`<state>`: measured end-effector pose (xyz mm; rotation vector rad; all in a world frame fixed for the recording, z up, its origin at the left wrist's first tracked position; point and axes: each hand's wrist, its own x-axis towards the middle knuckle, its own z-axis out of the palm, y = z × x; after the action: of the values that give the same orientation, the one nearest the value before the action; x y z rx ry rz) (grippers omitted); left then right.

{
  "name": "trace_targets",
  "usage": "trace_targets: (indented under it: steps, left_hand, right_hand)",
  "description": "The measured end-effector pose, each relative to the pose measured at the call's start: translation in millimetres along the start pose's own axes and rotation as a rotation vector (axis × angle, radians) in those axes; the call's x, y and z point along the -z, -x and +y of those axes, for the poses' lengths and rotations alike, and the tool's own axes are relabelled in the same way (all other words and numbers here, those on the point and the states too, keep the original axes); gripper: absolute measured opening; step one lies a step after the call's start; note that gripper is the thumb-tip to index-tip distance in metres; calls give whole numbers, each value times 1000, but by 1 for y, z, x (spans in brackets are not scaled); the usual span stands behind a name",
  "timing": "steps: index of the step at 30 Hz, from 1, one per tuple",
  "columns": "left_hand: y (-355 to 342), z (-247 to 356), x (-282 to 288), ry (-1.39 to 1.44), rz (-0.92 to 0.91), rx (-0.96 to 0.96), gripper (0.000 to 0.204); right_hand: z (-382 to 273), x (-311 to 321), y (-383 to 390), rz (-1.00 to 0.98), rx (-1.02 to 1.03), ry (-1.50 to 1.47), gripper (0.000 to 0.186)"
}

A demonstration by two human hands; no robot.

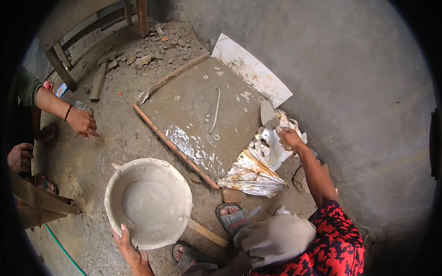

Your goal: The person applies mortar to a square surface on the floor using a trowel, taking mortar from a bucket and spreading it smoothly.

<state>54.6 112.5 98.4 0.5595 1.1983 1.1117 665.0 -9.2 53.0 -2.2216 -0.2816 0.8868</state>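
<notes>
My right hand (289, 139) is closed round the handle of a trowel (269, 115), its mortar-coated blade over the right edge of a wet grey cement slab (198, 115). A pale bent strand (216, 110), perhaps wire or cord, rests on the slab. My left hand (127, 248) grips the near rim of a round, cement-crusted basin (110, 202), thumb on its outer side and fingers partly hidden. Grey cement mix (149, 207) covers the basin's bottom. Crumpled white sheeting (255, 172) with brown stains lies just below the trowel.
Thin strips (170, 145) edge the slab, and a white board (251, 71) leans at its far right against the grey wall (350, 92). Another person's hand (83, 123) hangs at left. Rubble (161, 50), a wooden bench (60, 50) and a wooden stick (207, 232) lie around.
</notes>
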Motion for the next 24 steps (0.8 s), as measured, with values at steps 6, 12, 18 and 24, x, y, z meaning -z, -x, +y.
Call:
trace_targets:
  steps: [6, 12, 18, 24]
  left_hand:
    - [1, 1, 1, -64, 16, -8, 59]
    - [1, 0, 2, -71, 10, -2, 59]
    - [2, 1, -2, -50, -6, 11, 58]
    - [1, 3, -4, -8, 31, 6, 59]
  right_hand:
    - [-12, -7, -12, -61, -3, 19, 38]
    - [-12, 0, -19, 23, -15, 30, 37]
    - [-6, 24, -29, 107, 34, 193, 41]
    - [-12, 31, -20, 115, 22, 197, 30]
